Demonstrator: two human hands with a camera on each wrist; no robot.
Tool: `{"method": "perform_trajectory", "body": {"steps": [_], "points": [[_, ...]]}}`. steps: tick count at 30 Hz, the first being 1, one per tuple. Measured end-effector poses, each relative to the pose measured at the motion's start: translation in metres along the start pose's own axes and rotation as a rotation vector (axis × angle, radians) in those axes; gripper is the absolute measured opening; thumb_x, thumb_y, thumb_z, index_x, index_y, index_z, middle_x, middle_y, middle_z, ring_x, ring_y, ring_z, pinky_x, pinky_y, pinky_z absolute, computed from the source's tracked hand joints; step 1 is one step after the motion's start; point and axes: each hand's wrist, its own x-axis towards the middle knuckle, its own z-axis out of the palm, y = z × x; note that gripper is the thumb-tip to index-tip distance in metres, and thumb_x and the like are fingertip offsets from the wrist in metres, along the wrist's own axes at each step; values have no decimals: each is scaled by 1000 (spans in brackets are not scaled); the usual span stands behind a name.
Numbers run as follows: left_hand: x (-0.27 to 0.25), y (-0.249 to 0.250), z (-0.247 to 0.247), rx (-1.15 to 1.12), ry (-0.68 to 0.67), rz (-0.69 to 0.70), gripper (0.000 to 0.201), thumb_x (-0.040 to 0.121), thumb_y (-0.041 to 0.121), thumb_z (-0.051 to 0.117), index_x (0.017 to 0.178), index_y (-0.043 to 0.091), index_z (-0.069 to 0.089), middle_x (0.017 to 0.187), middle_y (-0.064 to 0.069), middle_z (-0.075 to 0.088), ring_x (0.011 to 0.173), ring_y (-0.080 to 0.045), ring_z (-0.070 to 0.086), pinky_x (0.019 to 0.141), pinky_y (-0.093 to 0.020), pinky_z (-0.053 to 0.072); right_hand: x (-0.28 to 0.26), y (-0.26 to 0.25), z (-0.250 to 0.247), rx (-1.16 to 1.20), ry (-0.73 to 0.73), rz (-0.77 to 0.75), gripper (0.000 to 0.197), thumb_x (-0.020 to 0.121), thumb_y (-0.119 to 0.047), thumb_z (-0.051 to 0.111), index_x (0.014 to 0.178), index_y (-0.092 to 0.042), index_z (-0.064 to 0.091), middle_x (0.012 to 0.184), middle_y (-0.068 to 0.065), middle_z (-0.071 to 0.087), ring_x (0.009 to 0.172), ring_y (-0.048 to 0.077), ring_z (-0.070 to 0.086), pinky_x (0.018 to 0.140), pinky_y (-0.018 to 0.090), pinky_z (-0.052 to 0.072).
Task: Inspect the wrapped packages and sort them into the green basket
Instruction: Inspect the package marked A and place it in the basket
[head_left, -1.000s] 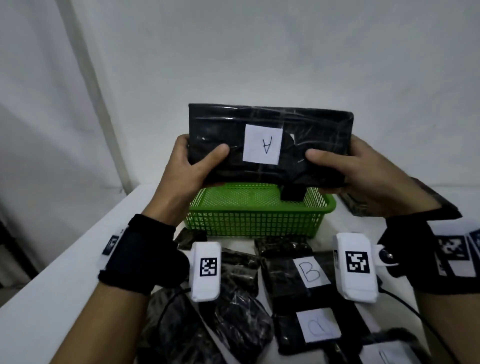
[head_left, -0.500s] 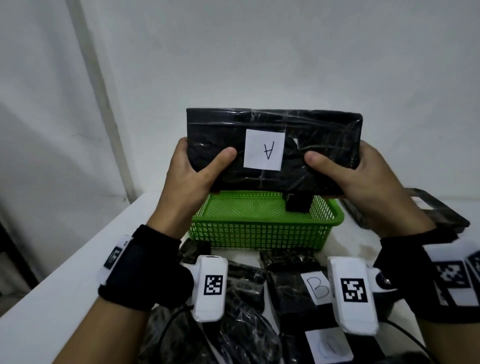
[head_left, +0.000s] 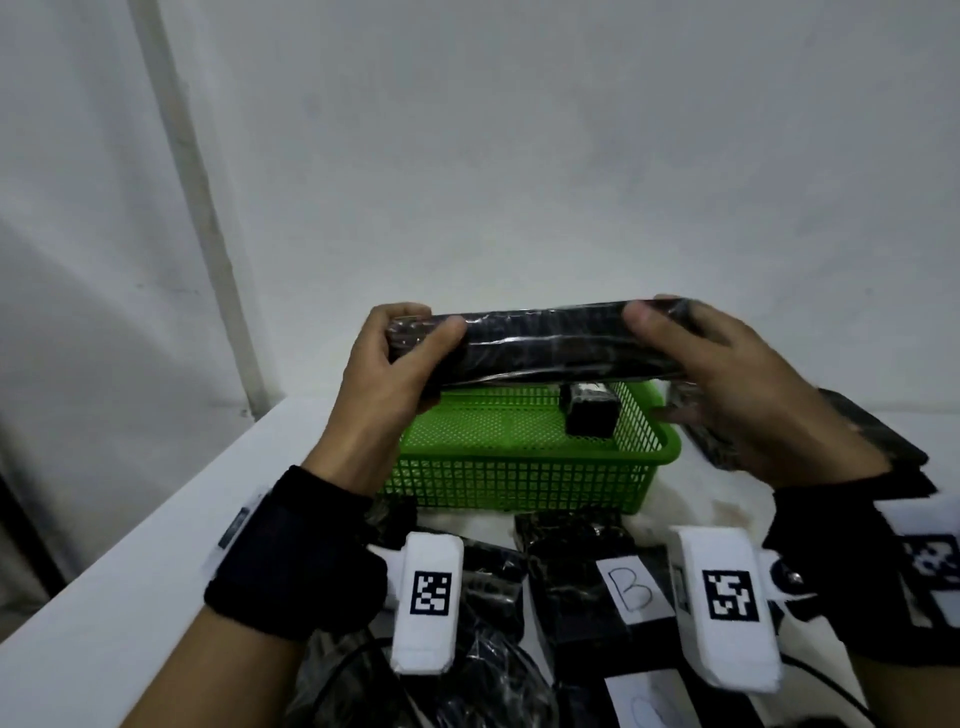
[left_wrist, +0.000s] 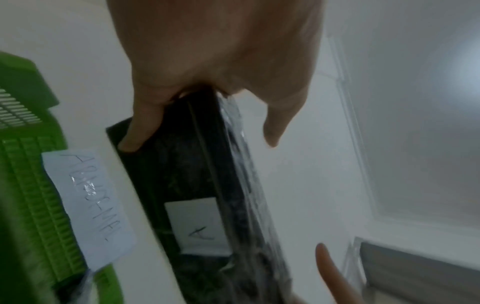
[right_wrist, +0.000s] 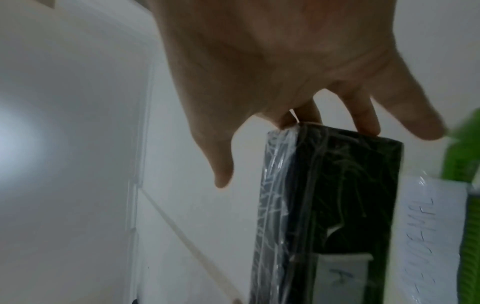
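Two hands hold one wrapped package (head_left: 540, 343) level in the air, just above the far rim of the green basket (head_left: 524, 467), and the way it is held suits looking it over: each hand takes one short end, so the long faces stay uncovered. From the head view only its narrow long edge shows, while both wrist views catch the face with a white label marked A (left_wrist: 200, 224), turned downward toward the basket. The left hand (head_left: 384, 374) clamps its end with the thumb across the near edge; the right hand (head_left: 727, 384) pinches the other end with thumb on top and fingers (right_wrist: 363, 115) underneath. One small dark package (head_left: 589, 415) already sits in the basket's right corner, so sorting has begun. A paper note (left_wrist: 88, 205) with blurred handwriting hangs on the basket wall. More wrapped packages, one labelled B (head_left: 628, 592), lie on the white table (head_left: 130, 597) nearer the person, probably waiting their turn.
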Motion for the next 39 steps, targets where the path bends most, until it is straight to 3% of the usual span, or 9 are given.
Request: {"method": "perform_trajectory", "body": {"steps": [3, 10, 16, 19, 21, 24, 27, 35, 39], "points": [[0, -5, 0, 50, 42, 141, 31, 83, 31, 78, 107, 27, 58, 98, 4, 67, 91, -15, 68, 80, -36, 56, 4, 10, 9, -12, 129, -115, 81, 54, -70, 83, 125, -39, 59, 121, -8, 64, 111, 18, 68, 94, 47, 58], [1, -6, -3, 197, 98, 305, 39, 77, 53, 76, 108, 35, 60, 114, -2, 68, 113, -24, 65, 101, -52, 50, 2, 7, 6, -30, 266, -299, 57, 58, -50, 88, 107, -30, 67, 109, -8, 70, 107, 17, 69, 93, 47, 58], [3, 4, -2, -196, 15, -54, 52, 87, 54, 59, 125, 17, 60, 121, -1, 68, 113, -18, 64, 93, -40, 53, -3, -6, -2, -64, 260, -449, 55, 55, -37, 94, 101, -28, 65, 129, -12, 64, 109, 8, 68, 95, 39, 58], [3, 5, -10, -166, -89, -222, 40, 96, 37, 58, 125, 9, 57, 112, -6, 66, 99, -20, 68, 78, -39, 60, 0, -4, -4, 31, 171, -502, 36, 66, -44, 89, 90, -31, 65, 139, -7, 59, 122, 19, 64, 99, 48, 54], [3, 5, -15, -212, -161, -265, 33, 88, 27, 64, 116, 9, 58, 105, -8, 66, 87, -20, 71, 74, -38, 63, 3, -4, -5, 224, 111, -439, 30, 70, -39, 87, 82, -29, 62, 138, -3, 60, 124, 26, 63, 85, 41, 59], [2, 5, -14, -250, -185, -212, 39, 72, 18, 65, 109, 10, 56, 97, -7, 69, 83, -22, 71, 74, -42, 63, 10, 0, -7, 331, 144, -326, 65, 52, -36, 94, 105, -30, 57, 137, 6, 59, 121, 30, 64, 77, 33, 59], [-1, 3, -5, -183, -168, -124, 58, 76, 21, 78, 128, 14, 52, 116, -8, 70, 93, -23, 73, 72, -40, 62, 10, 3, -7, 308, 52, -144, 91, 52, -29, 96, 131, -23, 51, 129, 10, 67, 109, 27, 72, 83, 43, 61], [-2, -1, -3, -43, -72, 82, 57, 75, 36, 74, 127, 22, 56, 111, 2, 73, 98, -14, 73, 73, -28, 59, 5, 2, 4, 238, 62, -157, 81, 52, -36, 87, 124, -10, 60, 114, 9, 75, 101, 26, 75, 92, 50, 59], [-2, 0, -4, 99, -94, 102, 47, 79, 49, 68, 122, 33, 63, 117, 12, 72, 112, -8, 67, 92, -34, 55, -1, -1, -8, -74, 121, -324, 71, 67, -41, 84, 130, -24, 56, 115, -14, 71, 109, 1, 67, 94, 31, 57]]}}
